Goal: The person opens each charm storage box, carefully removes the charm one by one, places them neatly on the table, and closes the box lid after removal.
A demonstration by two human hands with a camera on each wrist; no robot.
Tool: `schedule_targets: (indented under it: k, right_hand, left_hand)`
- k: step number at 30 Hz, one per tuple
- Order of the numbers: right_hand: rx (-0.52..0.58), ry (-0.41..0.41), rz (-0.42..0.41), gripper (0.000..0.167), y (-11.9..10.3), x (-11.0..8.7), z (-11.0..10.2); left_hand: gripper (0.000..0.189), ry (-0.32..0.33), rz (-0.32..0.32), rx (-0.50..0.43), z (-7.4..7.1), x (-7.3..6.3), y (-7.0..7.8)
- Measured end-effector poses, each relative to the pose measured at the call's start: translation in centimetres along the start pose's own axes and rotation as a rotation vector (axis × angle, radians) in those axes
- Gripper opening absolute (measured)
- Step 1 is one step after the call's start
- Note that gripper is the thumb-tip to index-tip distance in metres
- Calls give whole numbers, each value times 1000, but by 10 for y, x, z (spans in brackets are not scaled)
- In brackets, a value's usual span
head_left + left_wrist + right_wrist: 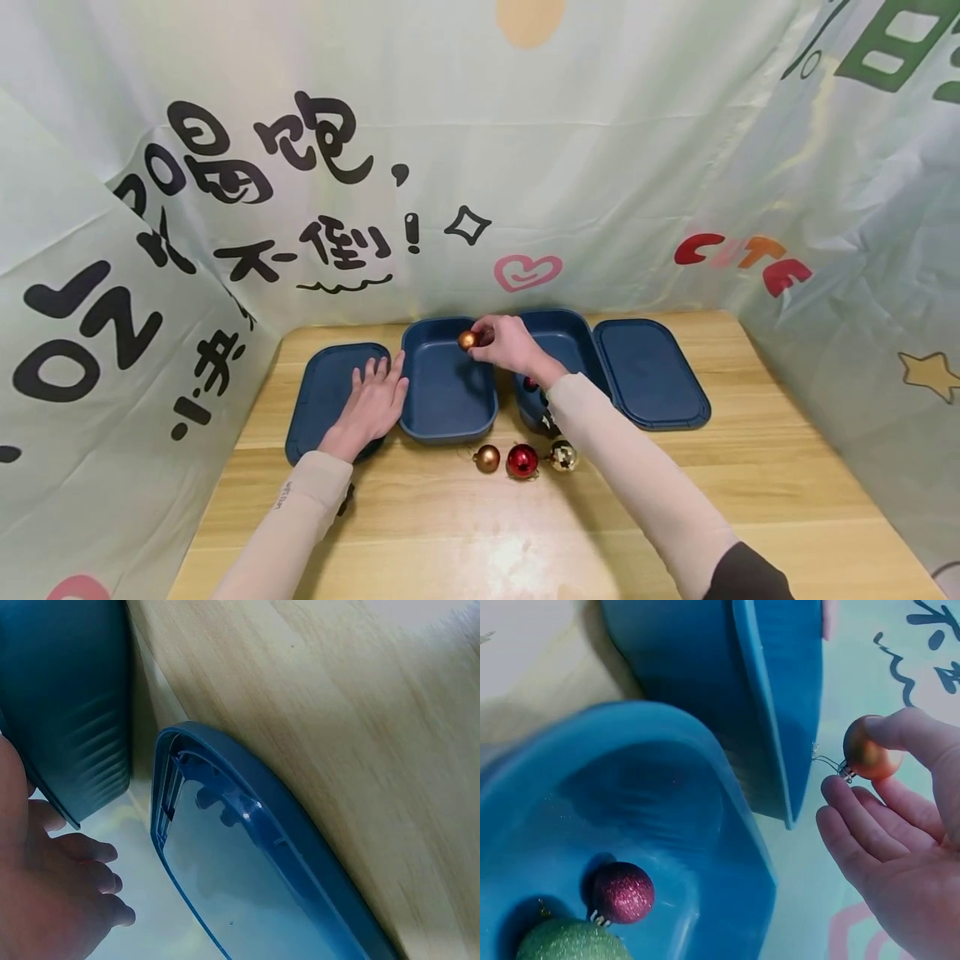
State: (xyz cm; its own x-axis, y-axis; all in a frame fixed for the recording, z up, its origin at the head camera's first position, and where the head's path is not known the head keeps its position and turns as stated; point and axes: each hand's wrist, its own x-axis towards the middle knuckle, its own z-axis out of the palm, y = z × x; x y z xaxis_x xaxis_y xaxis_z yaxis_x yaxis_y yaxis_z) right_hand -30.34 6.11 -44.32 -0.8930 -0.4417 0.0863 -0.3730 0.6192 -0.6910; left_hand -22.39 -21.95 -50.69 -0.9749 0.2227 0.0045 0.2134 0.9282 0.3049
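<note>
My right hand (508, 343) pinches a matte copper Christmas ball (468, 340) between thumb and fingers, above the right side of the left blue box (450, 437). In the right wrist view, the ball's silver cap and wire loop stick out toward the box rim. My left hand (375, 398) lies with fingers straight at that box's left rim, over the edge of a blue lid (315, 408). A glittery dark red ball (623, 892) and a green glitter ball (571, 943) sit inside the right blue box (555, 317), which my right forearm partly covers.
In front of the boxes, a copper ball (487, 458), a shiny red ball (522, 460) and a gold mirrored ball (562, 456) lie on the wooden table (420, 533). Another blue lid (652, 375) lies right of the boxes. A printed cloth (615, 183) hangs behind.
</note>
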Motion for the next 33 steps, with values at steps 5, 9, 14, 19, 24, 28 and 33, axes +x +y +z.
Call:
schedule_targets:
  k: [5,9,14,19,24,28,33]
  right_hand:
    - [22,-2,-1,36,-4,-13,-7]
    - [47,14,-25,33,-3,-25,-12]
    - [102,42,-41,32,0,-38,-18]
    - [112,64,-40,40,4,-49,-25]
    - [69,67,-53,44,10,-62,-31]
    - [62,67,-56,44,14,-74,-34]
    - [36,87,-58,48,18,-91,-39]
  left_hand:
    - [60,-4,0,0,0,0,0]
    - [61,-10,-1,0,0,0,0]
    - [60,-7,3,1,0,0,-1]
    - [61,-8,3,1,1,0,-1]
    - [61,-6,4,1,0,0,-1]
    - [61,-10,2,2,0,0,-1]
    - [61,-11,1,5,1,0,-1]
